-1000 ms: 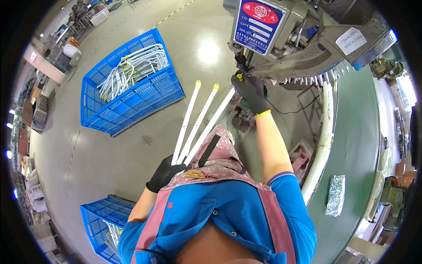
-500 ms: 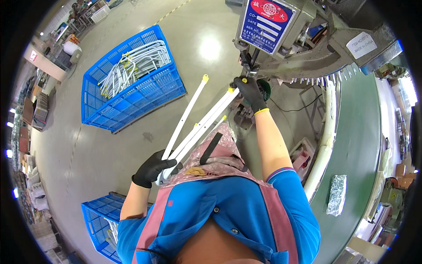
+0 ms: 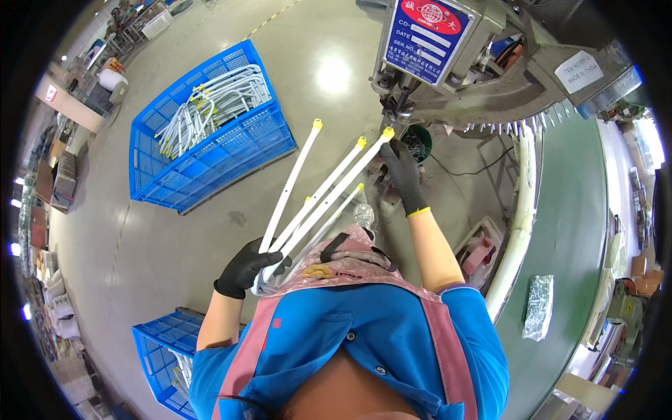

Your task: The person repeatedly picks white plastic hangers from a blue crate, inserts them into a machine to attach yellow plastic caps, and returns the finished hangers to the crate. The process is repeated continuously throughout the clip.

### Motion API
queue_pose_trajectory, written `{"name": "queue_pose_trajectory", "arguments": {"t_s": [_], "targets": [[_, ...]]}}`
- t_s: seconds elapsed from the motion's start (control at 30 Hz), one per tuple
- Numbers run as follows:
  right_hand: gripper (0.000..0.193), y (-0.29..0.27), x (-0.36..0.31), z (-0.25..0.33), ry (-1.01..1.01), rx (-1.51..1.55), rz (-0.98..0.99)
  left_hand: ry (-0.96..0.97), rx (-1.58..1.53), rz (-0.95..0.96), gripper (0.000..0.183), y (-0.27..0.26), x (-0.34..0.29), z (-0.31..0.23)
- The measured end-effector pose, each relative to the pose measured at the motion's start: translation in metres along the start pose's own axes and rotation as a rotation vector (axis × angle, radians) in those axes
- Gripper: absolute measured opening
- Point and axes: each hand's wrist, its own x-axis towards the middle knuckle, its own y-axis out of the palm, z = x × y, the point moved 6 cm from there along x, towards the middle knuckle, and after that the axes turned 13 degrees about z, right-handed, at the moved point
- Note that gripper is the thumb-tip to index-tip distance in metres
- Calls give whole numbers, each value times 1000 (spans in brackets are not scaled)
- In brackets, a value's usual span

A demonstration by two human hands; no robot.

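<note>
My left hand (image 3: 245,269), in a black glove, is closed around the bunched lower ends of several white tubes (image 3: 297,171), which fan out up and to the right. Yellow pieces cap their far ends. My right hand (image 3: 402,175), also black-gloved, is closed at the far end of the longest tube (image 3: 350,180), just below its yellow tip (image 3: 388,132). That tip is close under the working head (image 3: 395,101) of a grey metal machine (image 3: 476,84) and looks apart from it. My fingers partly hide the grip.
A blue crate (image 3: 217,157) full of white tubes stands on the floor at upper left; another blue crate (image 3: 157,350) is at lower left. A green container (image 3: 420,143) of small parts sits below the machine. On the green surface (image 3: 570,245) at right lies a clear bag (image 3: 539,308).
My right hand has drawn slightly down, away from the machine head, uncovering the yellow tube tips. The tubes have spread a little more; my left hand keeps its hold.
</note>
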Motion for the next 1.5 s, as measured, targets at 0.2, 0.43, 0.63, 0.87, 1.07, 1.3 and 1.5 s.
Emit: {"name": "queue_pose_trajectory", "arguments": {"t_s": [0.2, 0.43, 0.63, 0.87, 1.07, 1.3, 1.5], "targets": [[31, -7, -49, -34, 96, -38, 118, 2, 11, 24, 38, 2, -2, -4], [31, 18, -90, -63, 170, 36, 162, 102, 34, -32, 36, 10, -15, -27], [28, 62, -117, -2, -590, -358, 369, 407, 68, -226, 44, 14, -29, -73], [39, 93, -145, 48, -80, 319, 851, 888, -235, -134, 53, 23, -3, -115], [65, 121, -163, 124, -295, 496, 1167, 1217, -824, 502, 61, 19, 24, -169], [105, 166, -133, 119, 101, 1193, 1012, 1294, -690, 573, 43, -11, -9, -164], [87, 191, -78, 74, 299, 1733, 198, 1369, -804, 272, 52, -75, -64, -134]]}}
